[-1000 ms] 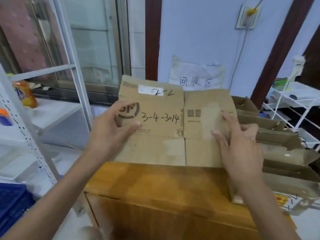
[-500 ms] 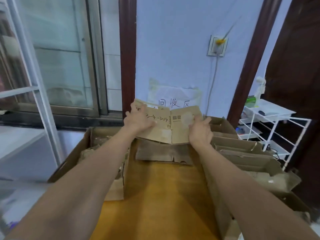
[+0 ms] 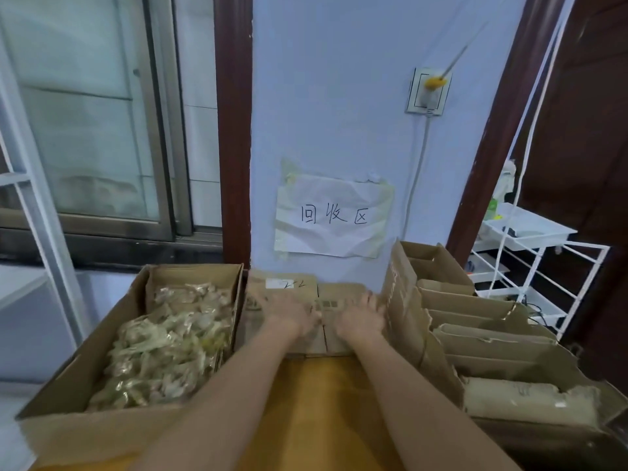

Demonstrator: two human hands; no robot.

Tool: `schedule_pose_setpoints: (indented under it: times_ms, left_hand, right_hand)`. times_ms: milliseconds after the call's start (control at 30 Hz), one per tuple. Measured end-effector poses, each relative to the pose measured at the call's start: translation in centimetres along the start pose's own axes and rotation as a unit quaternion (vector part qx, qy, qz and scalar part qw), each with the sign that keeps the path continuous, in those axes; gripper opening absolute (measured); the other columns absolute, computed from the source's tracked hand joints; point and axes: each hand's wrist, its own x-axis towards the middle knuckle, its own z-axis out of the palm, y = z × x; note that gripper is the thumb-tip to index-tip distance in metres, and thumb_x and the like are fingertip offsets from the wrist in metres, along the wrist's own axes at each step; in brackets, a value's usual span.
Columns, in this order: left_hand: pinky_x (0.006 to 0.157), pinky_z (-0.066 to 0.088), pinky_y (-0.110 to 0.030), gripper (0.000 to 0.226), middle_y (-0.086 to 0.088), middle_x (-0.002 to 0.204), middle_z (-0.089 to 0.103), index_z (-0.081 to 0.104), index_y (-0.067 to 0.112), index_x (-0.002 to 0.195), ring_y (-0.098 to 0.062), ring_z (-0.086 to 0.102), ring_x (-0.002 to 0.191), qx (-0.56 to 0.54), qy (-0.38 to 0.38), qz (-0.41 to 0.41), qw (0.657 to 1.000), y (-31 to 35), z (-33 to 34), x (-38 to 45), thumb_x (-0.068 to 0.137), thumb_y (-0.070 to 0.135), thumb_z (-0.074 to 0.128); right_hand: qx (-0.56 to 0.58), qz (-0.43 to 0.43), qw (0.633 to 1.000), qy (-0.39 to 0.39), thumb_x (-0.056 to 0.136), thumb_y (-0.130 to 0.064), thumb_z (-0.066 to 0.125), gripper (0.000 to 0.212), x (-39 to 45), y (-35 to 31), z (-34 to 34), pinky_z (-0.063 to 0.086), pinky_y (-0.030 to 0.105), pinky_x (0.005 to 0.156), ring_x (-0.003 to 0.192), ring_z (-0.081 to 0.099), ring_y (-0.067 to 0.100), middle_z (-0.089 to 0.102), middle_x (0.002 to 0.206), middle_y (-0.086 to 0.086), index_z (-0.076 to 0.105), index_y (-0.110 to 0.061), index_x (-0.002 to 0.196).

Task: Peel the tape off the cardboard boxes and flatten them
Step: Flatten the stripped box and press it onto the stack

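open brown cardboard box of crumpled peeled tape (image 3: pixel 163 338) left. left hand (image 3: pixel 291 313) and right hand (image 3: pixel 361 317), fingers spread flat, press flattened brown cardboard box (image 3: pixel 292 290) on orange wooden tabletop (image 3: pixel 316 402) against wall. upright stack of flattened cardboard (image 3: pixel 475 338) crowds right edge.

I have both arms stretched out over the wooden tabletop (image 3: pixel 316 402). My left hand (image 3: pixel 289 312) and right hand (image 3: pixel 362 316) lie flat on the flattened cardboard box (image 3: pixel 282 290) against the wall; motion blur hides the fingertips, so they seem spread. The open box of peeled tape (image 3: pixel 163 338) sits left, the stacked cardboard (image 3: pixel 475 334) right.
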Motion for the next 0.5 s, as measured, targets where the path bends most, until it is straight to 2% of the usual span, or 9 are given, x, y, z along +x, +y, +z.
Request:
schedule_pose_setpoints:
  times_ms: [100, 200, 267, 400, 500]
  left_hand:
    - [0.117, -0.001, -0.079, 0.061, -0.007, 0.173, 0.009, 0.021, 0.051, 0.160, -0.051, 0.004, 0.155, -0.049, -0.023, 0.010, 0.998, 0.0, 4.3, 0.8, 0.102, 0.071, 0.019]
    - [0.117, -0.006, -0.077, 0.063, -0.001, 0.174, 0.001, 0.015, 0.053, 0.160, -0.050, -0.007, 0.156, -0.090, 0.023, 0.015, 0.996, -0.6, 6.5, 1.7, 0.100, 0.073, 0.020]
    - [0.118, -0.007, -0.076, 0.063, 0.002, 0.175, 0.001, 0.015, 0.055, 0.159, -0.048, -0.008, 0.156, -0.100, 0.042, 0.027, 0.994, -0.9, 7.0, 2.2, 0.099, 0.073, 0.022]
    - [0.121, -0.007, -0.072, 0.063, 0.002, 0.175, 0.001, 0.012, 0.055, 0.160, -0.045, -0.006, 0.157, -0.086, 0.080, 0.039, 0.992, -1.0, 7.8, 2.2, 0.100, 0.072, 0.020]
    - [0.124, -0.002, -0.068, 0.063, 0.000, 0.175, -0.001, 0.009, 0.054, 0.160, -0.043, -0.005, 0.158, -0.064, 0.126, 0.051, 0.989, -0.9, 8.7, 1.5, 0.100, 0.072, 0.016]
  right_hand:
    - [0.036, -0.022, 0.999, -0.002, 0.111, -0.049, 0.022, 0.065, 1.0, -0.1, 2.1, 0.002, 0.055, 0.130, 0.161, -0.006, 0.038, -0.007, 0.175, 0.020, 0.013, -0.021, 0.169]
    - [0.066, -0.030, 0.997, 0.011, 0.111, -0.051, 0.017, 0.063, 1.9, 0.5, 3.8, -0.004, 0.052, 0.130, 0.162, -0.009, 0.034, -0.007, 0.176, 0.014, 0.009, -0.027, 0.169]
    - [0.090, -0.027, 0.996, 0.012, 0.111, -0.051, 0.015, 0.062, 1.9, 0.6, 5.4, -0.006, 0.051, 0.131, 0.162, -0.009, 0.033, -0.005, 0.176, 0.012, 0.008, -0.029, 0.169]
    - [0.131, -0.008, 0.987, 0.093, 0.110, -0.052, 0.016, 0.062, 1.0, 0.3, 7.9, -0.005, 0.049, 0.131, 0.163, 0.000, 0.031, 0.006, 0.176, 0.010, 0.016, -0.032, 0.168]
    - [0.122, 0.006, 0.985, 0.121, 0.110, -0.051, 0.017, 0.061, 0.5, 0.4, 8.6, -0.001, 0.050, 0.131, 0.163, 0.005, 0.032, 0.012, 0.176, 0.012, 0.020, -0.032, 0.167]
